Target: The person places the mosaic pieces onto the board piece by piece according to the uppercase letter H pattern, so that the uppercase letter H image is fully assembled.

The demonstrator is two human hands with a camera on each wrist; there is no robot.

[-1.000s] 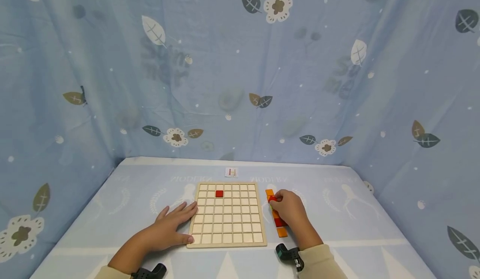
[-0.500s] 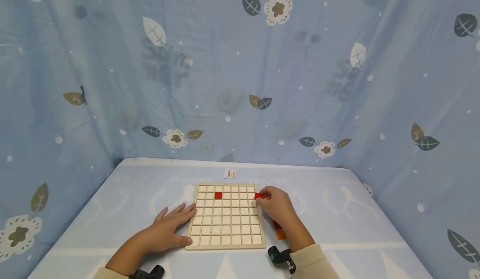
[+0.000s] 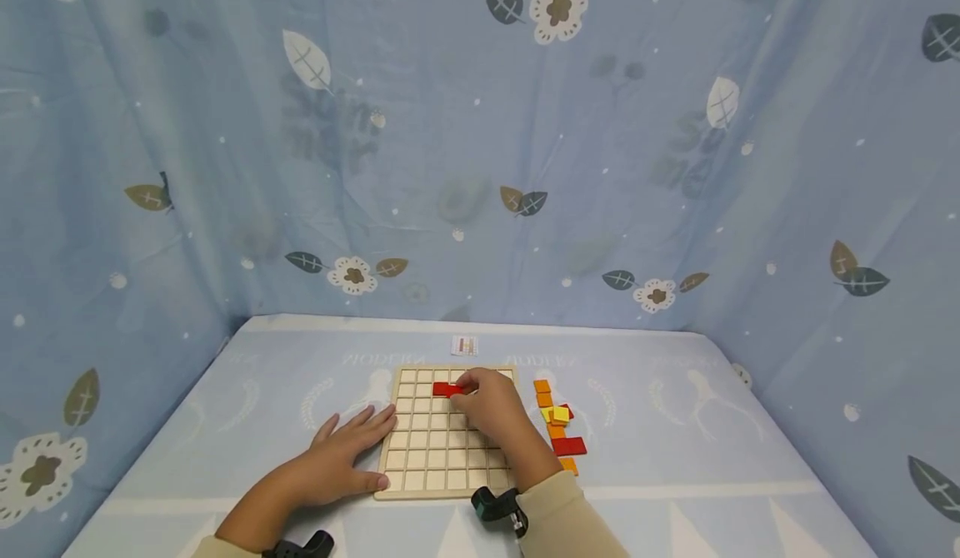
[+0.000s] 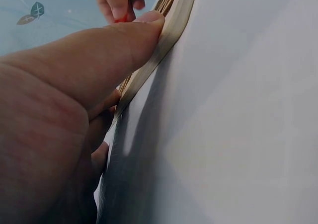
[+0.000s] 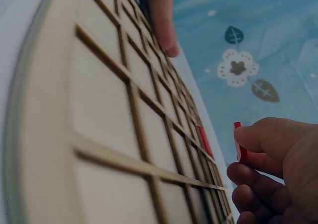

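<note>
A wooden grid board (image 3: 442, 494) with square cells lies on the table. One red square tile (image 3: 439, 389) sits in a cell of its second row from the back. My right hand (image 3: 491, 408) is over the board and pinches another red tile (image 5: 238, 142) between thumb and fingers, right beside the placed one in the head view. My left hand (image 3: 337, 458) lies with its fingers spread at the board's left edge, thumb and fingertips on the frame. In the left wrist view the left thumb (image 4: 114, 50) rests on the board's rim.
To the right of the board lies a loose column of tiles: orange tiles (image 3: 542, 386), a yellow tile (image 3: 559, 414) and red tiles (image 3: 569, 446). A small printed card (image 3: 464, 346) lies behind the board. A patterned blue curtain (image 3: 450, 141) encloses the table.
My right hand picked up a red tile from the column and carried it left over the board, beside the placed red tile. The left hand has stayed at the board's edge.
</note>
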